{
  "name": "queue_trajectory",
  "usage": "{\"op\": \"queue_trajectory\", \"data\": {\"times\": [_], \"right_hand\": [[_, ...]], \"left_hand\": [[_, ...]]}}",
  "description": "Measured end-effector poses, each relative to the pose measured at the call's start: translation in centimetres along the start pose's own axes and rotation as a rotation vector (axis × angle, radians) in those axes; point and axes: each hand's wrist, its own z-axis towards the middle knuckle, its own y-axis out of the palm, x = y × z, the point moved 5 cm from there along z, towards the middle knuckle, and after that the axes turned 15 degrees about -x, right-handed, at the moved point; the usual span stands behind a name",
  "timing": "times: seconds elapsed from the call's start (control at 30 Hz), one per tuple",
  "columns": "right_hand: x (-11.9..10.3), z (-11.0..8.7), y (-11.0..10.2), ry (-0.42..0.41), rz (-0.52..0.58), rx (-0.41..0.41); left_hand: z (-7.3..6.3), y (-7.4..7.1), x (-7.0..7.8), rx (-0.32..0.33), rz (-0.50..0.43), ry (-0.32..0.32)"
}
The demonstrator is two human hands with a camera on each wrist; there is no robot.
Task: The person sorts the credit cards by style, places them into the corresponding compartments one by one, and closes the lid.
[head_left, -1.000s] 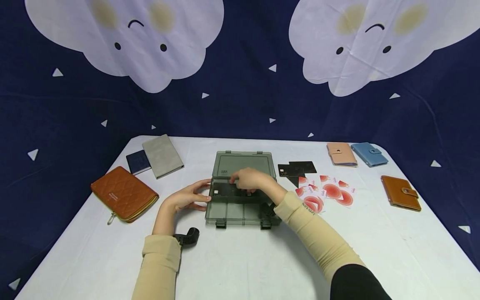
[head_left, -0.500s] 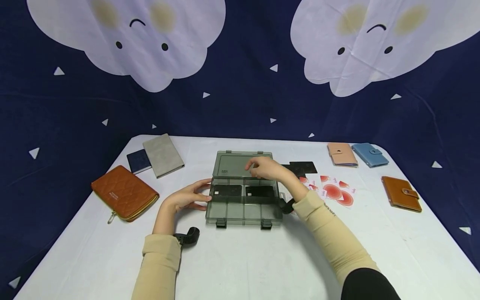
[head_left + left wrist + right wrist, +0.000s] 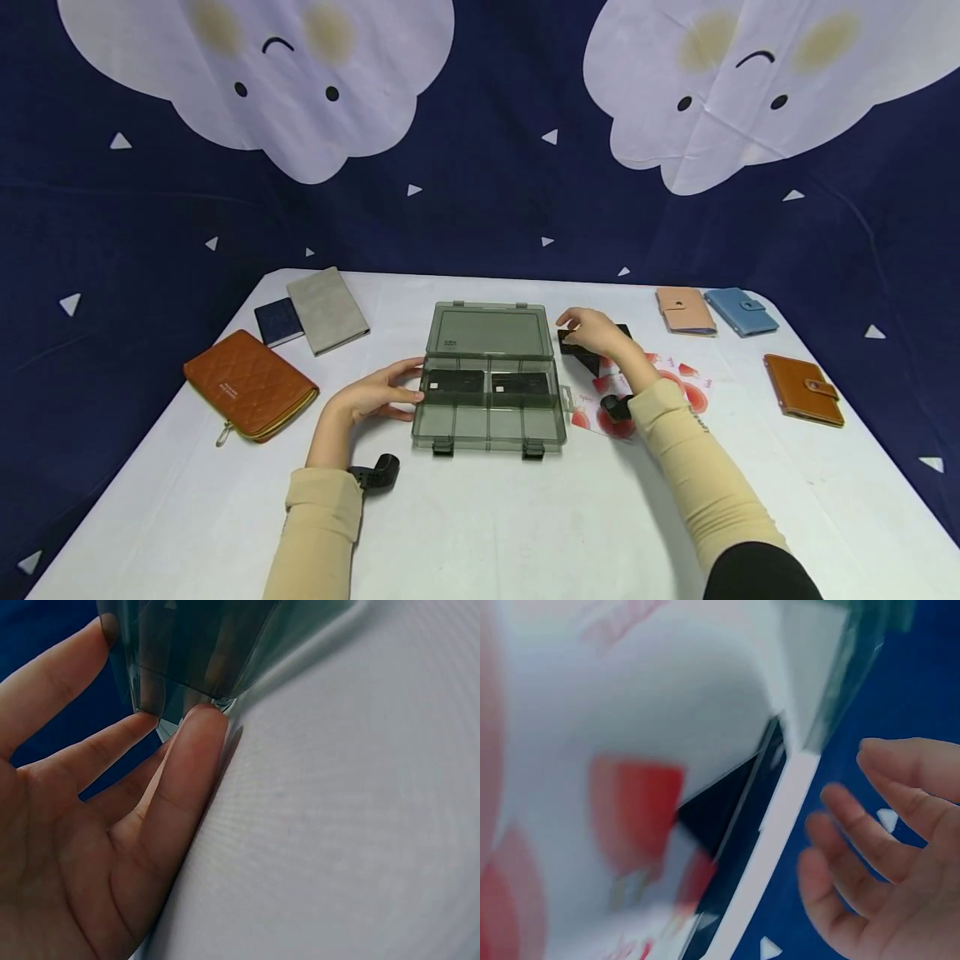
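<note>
A smoky, see-through plastic box [image 3: 450, 425] lies on the white table with its lid [image 3: 490, 331] folded back. Two black cards lie in its far row: a left card [image 3: 456, 376] and a right card [image 3: 520, 378], one per compartment. My left hand [image 3: 375, 393] touches the box's left side with extended fingers; the left wrist view shows those fingertips on the box wall [image 3: 195, 645]. My right hand [image 3: 596, 332] hovers at loose black cards [image 3: 588, 362], its fingers slightly bent and holding nothing in the right wrist view. It hides part of that pile.
White-and-red printed cards [image 3: 693, 383] overlap to the right of the box. Small card holders in pink [image 3: 685, 310], blue [image 3: 741, 311] and brown [image 3: 801, 388] lie farther right. At left are a brown zip wallet [image 3: 247, 385], a navy booklet [image 3: 278, 322] and a grey notebook [image 3: 328, 311].
My right hand has left the box and moved right to the loose black cards, uncovering the right card in its compartment. My left hand has stayed at the box's side.
</note>
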Motion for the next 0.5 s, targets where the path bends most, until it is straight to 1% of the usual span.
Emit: {"op": "queue_trajectory", "data": {"times": [0.07, 0.13, 0.17, 0.27, 0.37, 0.4, 0.5], "right_hand": [[1.1, 0.2, 0.0, 0.032, -0.034, -0.019], [2.4, 0.6, 0.0, 0.083, -0.08, -0.042], [3.5, 1.1, 0.0, 0.091, -0.112, -0.039], [4.9, 1.4, 0.1, 0.176, -0.171, -0.074], [5.1, 1.1, 0.1, 0.221, -0.181, -0.085], [4.4, 0.6, 0.1, 0.246, -0.174, -0.099], [3.8, -0.1, 0.0, 0.246, -0.174, -0.09]], "left_hand": [[0.0, 0.0, 0.0, 0.001, 0.0, 0.0], [0.0, 0.0, 0.1, 0.002, 0.0, -0.001], [0.0, 0.0, 0.1, 0.003, -0.001, -0.001], [0.0, 0.1, 0.1, 0.006, 0.0, -0.003], [0.0, 0.1, 0.1, 0.004, 0.002, -0.004], [0.0, 0.1, 0.1, 0.002, 0.003, -0.003], [0.0, 0.1, 0.1, -0.004, 0.003, 0.0]]}}
